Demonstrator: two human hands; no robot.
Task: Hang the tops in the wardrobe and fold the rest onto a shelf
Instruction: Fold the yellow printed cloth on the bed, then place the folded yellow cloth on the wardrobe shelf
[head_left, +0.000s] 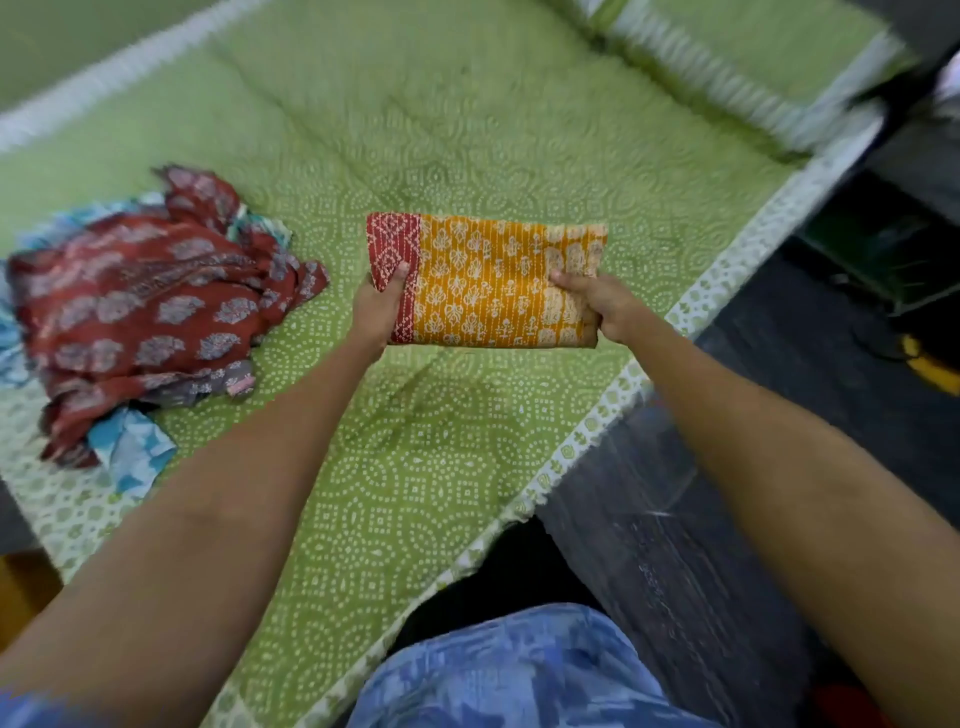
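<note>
A folded orange cloth (488, 280) with a red band at its left end is held flat between both hands above the green bedspread (415, 467). The left hand (376, 306) grips the red end, thumb on top and fingers curled underneath. The right hand (597, 304) grips the opposite end, thumb pressed on the top face and fingers wrapped under the near corner. Whether the cloth rests on the bedspread or is lifted just clear of it cannot be told.

No box, basket or shelf shows here; the bedspread alone carries things. To the left of the orange cloth, well apart from it, lies a loose heap of a dark red printed garment (140, 312), with a pale blue garment (130, 452) poking out beneath its near and left sides.

Beyond the orange cloth the bedspread lies open up to a green pillow (753, 67) at the far right corner. Between the cloth and the person, bare bedspread runs down to the near corner. Its white patterned border (587, 431) runs diagonally just right of the orange cloth, and the right hand sits close to that edge. Past the border is dark floor (727, 545).
</note>
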